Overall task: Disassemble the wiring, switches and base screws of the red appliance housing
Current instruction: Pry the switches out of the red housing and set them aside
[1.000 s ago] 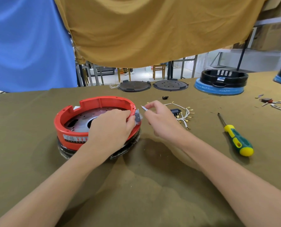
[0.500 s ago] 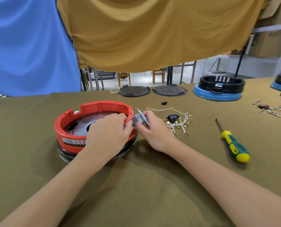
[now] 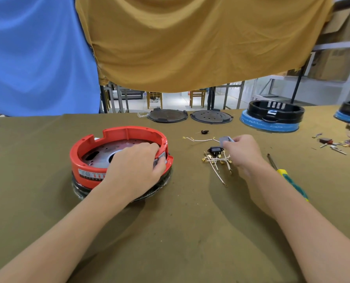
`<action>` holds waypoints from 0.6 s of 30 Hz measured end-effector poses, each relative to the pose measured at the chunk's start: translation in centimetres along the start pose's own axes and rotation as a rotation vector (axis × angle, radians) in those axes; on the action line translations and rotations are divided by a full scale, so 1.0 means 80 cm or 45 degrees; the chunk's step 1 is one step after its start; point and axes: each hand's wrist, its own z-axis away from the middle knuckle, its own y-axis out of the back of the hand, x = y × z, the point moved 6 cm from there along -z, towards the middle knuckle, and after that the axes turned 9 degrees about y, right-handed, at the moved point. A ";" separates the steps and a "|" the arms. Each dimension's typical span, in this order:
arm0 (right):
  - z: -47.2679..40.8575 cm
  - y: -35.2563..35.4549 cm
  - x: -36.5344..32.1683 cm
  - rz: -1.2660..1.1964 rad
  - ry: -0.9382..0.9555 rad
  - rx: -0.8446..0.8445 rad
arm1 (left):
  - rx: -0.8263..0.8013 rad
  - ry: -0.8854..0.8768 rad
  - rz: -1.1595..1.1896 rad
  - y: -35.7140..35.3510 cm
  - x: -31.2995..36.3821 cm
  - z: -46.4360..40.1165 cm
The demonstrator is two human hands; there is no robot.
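The right hand (image 3: 242, 152) has carried the pinched grey part (image 3: 225, 140) right, over the wire pile (image 3: 217, 160). The left hand (image 3: 137, 169) grips the red housing (image 3: 117, 137), centre-left. Risk: a careless release could scatter the pile.

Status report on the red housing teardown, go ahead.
Left hand grips red housing rim. Right hand pinches small grey part over loose wires. Nothing in the way.

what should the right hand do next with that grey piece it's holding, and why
Probably set it down. The right hand pinches a small grey part above the loose white wires and black switch already lying on the table, apart from the red housing. The left hand grips the housing rim, where another grey piece shows.
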 end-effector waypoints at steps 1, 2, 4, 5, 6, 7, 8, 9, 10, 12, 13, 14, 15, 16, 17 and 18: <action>-0.002 0.004 0.005 0.041 -0.036 -0.025 | 0.000 -0.014 0.013 0.000 0.000 0.000; -0.003 0.007 0.009 0.085 -0.058 -0.044 | -0.002 -0.026 0.028 0.000 0.001 0.000; -0.003 0.012 0.012 0.173 -0.081 -0.056 | -0.008 -0.050 0.054 0.000 0.002 0.001; -0.003 0.013 0.012 0.199 -0.080 -0.043 | -0.011 -0.070 0.061 0.000 0.002 0.001; -0.003 0.016 0.011 0.205 -0.063 -0.006 | -0.015 -0.095 0.067 0.000 0.003 0.002; -0.004 0.019 0.010 0.187 -0.040 0.053 | -0.024 -0.121 0.075 0.000 0.004 0.002; -0.005 0.023 0.008 0.139 -0.012 0.121 | -0.040 -0.144 0.088 0.001 0.005 0.002; -0.005 0.026 0.005 0.073 0.018 0.182 | -0.053 -0.165 0.100 0.002 0.005 0.002; -0.005 0.029 0.002 -0.004 0.041 0.221 | -0.058 -0.178 0.107 0.003 0.005 0.001; -0.005 0.027 -0.004 -0.143 0.052 0.233 | -0.047 -0.161 0.110 0.006 0.003 0.000; -0.004 0.024 -0.005 -0.208 0.039 0.206 | -0.040 -0.126 0.110 0.006 0.001 0.000; -0.003 0.019 -0.007 -0.285 0.020 0.162 | -0.035 -0.084 0.109 0.006 -0.002 0.000; 0.000 0.013 -0.009 -0.379 0.009 0.111 | -0.034 -0.049 0.105 0.005 -0.003 -0.001; 0.003 0.009 -0.013 -0.488 0.008 0.061 | -0.035 -0.031 0.099 0.002 -0.004 0.000; 0.007 0.003 -0.018 -0.612 0.010 0.010 | -0.042 -0.027 0.101 -0.001 -0.004 0.000; 0.011 -0.002 -0.024 -0.739 0.012 -0.043 | -0.054 -0.030 0.123 -0.003 -0.004 0.000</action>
